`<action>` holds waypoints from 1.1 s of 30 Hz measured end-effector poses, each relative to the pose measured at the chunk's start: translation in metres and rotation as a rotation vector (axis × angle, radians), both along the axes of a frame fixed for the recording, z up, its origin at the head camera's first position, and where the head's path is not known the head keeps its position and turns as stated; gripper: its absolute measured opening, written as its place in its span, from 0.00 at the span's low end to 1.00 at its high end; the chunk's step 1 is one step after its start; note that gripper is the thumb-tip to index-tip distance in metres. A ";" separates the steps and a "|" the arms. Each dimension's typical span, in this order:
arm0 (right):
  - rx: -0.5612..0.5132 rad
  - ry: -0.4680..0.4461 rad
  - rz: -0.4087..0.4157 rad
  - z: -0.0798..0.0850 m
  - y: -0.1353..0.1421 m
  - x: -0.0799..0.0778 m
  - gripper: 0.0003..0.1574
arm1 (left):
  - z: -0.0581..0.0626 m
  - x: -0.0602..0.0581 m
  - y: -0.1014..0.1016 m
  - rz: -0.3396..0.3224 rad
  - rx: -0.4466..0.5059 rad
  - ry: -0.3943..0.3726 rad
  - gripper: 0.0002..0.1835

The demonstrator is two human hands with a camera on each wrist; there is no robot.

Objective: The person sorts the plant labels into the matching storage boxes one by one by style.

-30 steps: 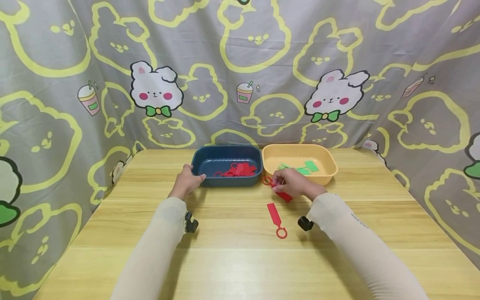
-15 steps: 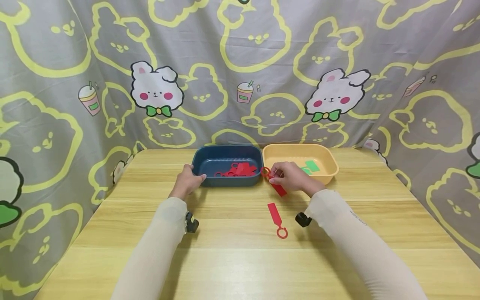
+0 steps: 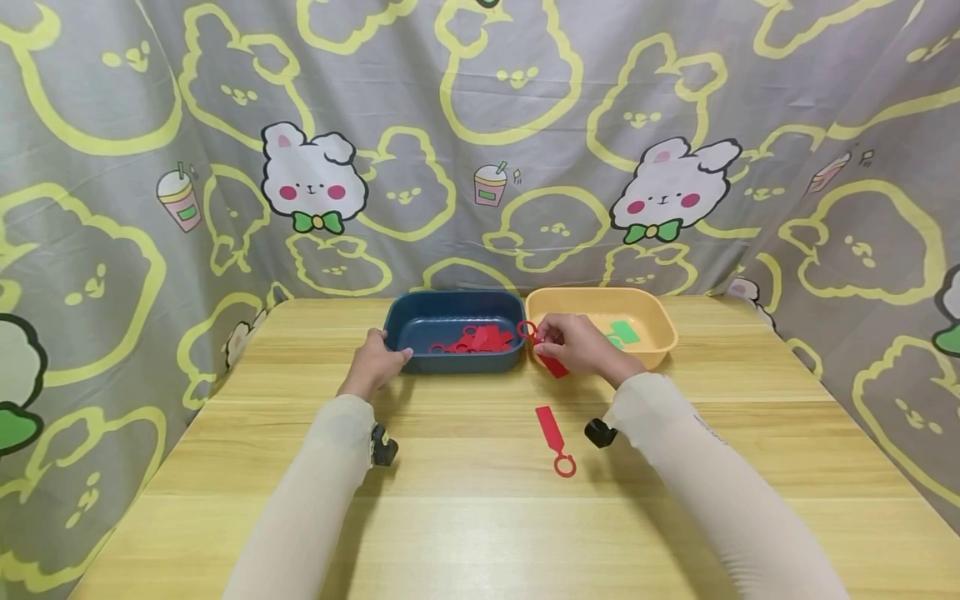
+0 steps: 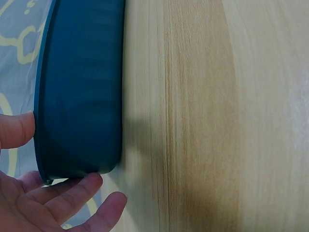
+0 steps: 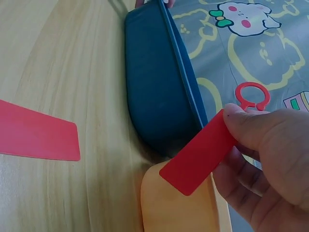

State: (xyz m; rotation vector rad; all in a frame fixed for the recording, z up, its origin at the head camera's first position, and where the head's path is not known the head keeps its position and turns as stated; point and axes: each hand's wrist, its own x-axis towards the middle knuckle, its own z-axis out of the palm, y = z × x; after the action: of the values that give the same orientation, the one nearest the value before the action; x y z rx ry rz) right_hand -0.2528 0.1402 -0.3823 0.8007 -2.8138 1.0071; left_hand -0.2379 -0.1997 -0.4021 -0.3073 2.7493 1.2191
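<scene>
Between thumb and fingers, my right hand (image 3: pixel 581 343) pinches a red ring tag (image 5: pixel 199 154), a flat strip with an open ring at one end. It is held up over the front left corner of the yellow basin (image 3: pixel 654 357), close to the dark blue basin (image 3: pixel 457 364). My left hand (image 3: pixel 375 360) grips the blue basin's left end, thumb at the rim and fingers against the outer wall. Several red tags (image 3: pixel 489 338) lie in the blue basin. One more red tag (image 3: pixel 550 427) lies on the table in front.
Green flat pieces (image 3: pixel 624 332) lie in the yellow basin, partly hidden behind my right hand. Both basins stand side by side at the back of the wooden table (image 3: pixel 465 533), before a patterned grey curtain (image 3: pixel 420 75).
My right hand has lifted the red tag up and slightly left, from in front of the basins to the yellow basin's front corner. The left hand stays put.
</scene>
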 end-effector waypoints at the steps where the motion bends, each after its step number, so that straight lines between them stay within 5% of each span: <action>1: -0.001 0.002 -0.001 0.000 0.000 0.000 0.08 | 0.000 0.000 0.000 -0.001 -0.001 0.000 0.40; 33: -0.033 0.025 -0.054 0.017 -0.015 -0.013 0.06 | 0.000 0.000 -0.001 -0.011 -0.007 0.015 0.39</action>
State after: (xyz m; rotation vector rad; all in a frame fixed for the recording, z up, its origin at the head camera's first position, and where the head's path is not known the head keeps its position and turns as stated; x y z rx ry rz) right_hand -0.2656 0.1253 -0.3650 0.7243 -2.7743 1.0264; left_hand -0.2381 -0.2003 -0.4017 -0.2849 2.7649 1.2137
